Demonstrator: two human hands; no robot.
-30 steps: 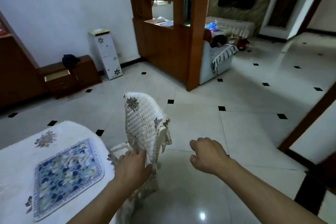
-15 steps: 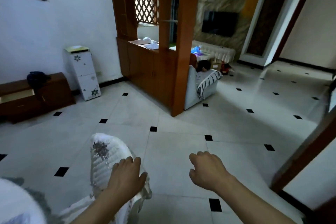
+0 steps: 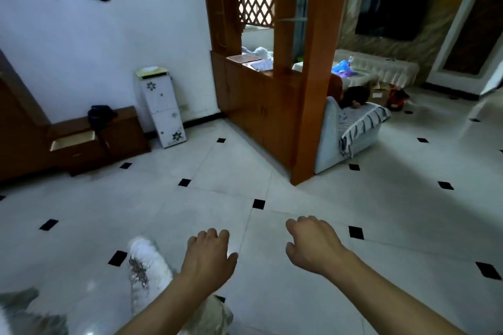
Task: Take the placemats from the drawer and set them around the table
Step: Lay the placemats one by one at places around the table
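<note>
No placemat shows in the head view. A low wooden cabinet by the far left wall has a drawer [image 3: 73, 141] standing open, pale inside. My left hand [image 3: 209, 261] hovers low in the middle with its fingers loosely curled and thumb apart, holding nothing, just right of a chair back in a white quilted cover [image 3: 145, 266]. My right hand [image 3: 313, 246] hangs beside it in a loose fist, empty. A blurred white corner of the table [image 3: 6, 319] sits at the bottom left edge.
White tiled floor [image 3: 190, 212] with small black diamonds stretches ahead. A white floral cabinet [image 3: 162, 109] stands against the wall. A wooden partition with a post [image 3: 310, 106] rises in the middle, with a pale sofa [image 3: 351, 130] behind it.
My left hand has let go of the chair back and moved right of it. The view has turned away from the table, so the blue floral placemat on it has left the frame.
</note>
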